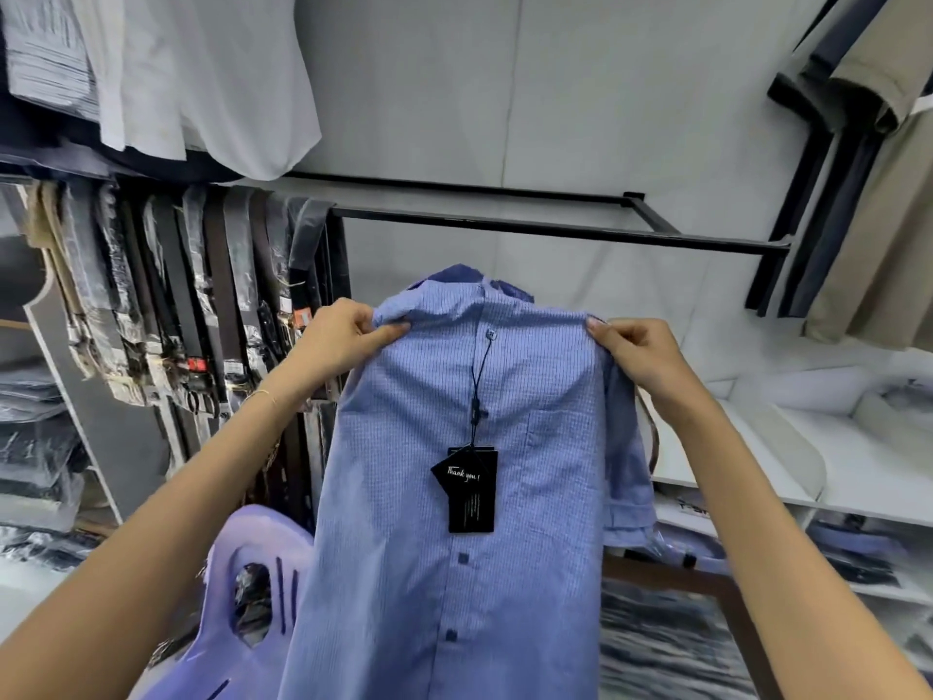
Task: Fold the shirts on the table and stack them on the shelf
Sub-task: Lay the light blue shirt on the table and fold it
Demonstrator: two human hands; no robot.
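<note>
Blue fine-checked shirt (pixel 454 497), buttoned, held up at centre frame with its front toward the camera, collar at top, hem running off the lower edge. Left hand (pixel 337 341) pinches the shoulder at left of centre, thumb and fingers curled on the cloth; right hand (pixel 637 353) pinches the opposite shoulder likewise. Black hang tag (pixel 471 490), lettered "Thank you!", hangs on a cord from an upper button. Lilac plastic board (pixel 237 588), with cut-outs, lower left, partly behind the shirt. Belts (pixel 202 315), wrapped, hanging in a row at left. Black rail (pixel 555 229) across the centre wall. White shelf (pixel 732 447) at right, packed garments beneath it. Pale garments (pixel 202 78) hanging upper left.
</note>
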